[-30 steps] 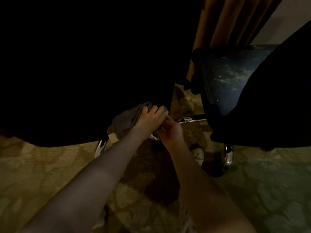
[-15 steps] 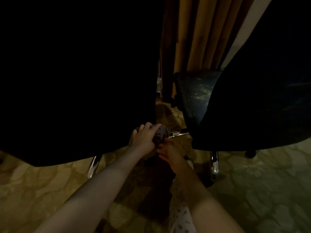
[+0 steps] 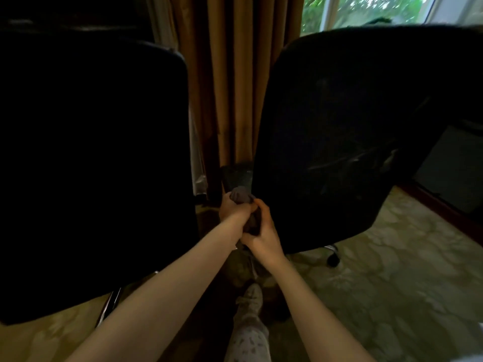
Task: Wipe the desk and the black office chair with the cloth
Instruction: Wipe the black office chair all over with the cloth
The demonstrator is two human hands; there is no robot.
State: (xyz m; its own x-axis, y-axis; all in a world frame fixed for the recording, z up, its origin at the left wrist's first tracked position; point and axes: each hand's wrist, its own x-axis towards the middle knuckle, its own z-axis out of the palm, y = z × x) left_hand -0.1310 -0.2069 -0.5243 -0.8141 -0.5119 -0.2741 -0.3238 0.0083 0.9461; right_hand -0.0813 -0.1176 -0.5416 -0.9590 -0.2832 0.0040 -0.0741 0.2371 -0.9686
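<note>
Head view, centre frame: left hand and right hand both clenched around grey cloth, just beside black office chair at frame right.

The left forearm and right forearm were bare. Pale trousers bore small dark prints; the foot wore similar fabric.

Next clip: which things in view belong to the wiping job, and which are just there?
Job: grey cloth, gripped by the left hand and right hand; black office chair on the left; black office chair on the right (cannot tell which is meant).
Just there: brown curtain; window; patterned carpet.
</note>
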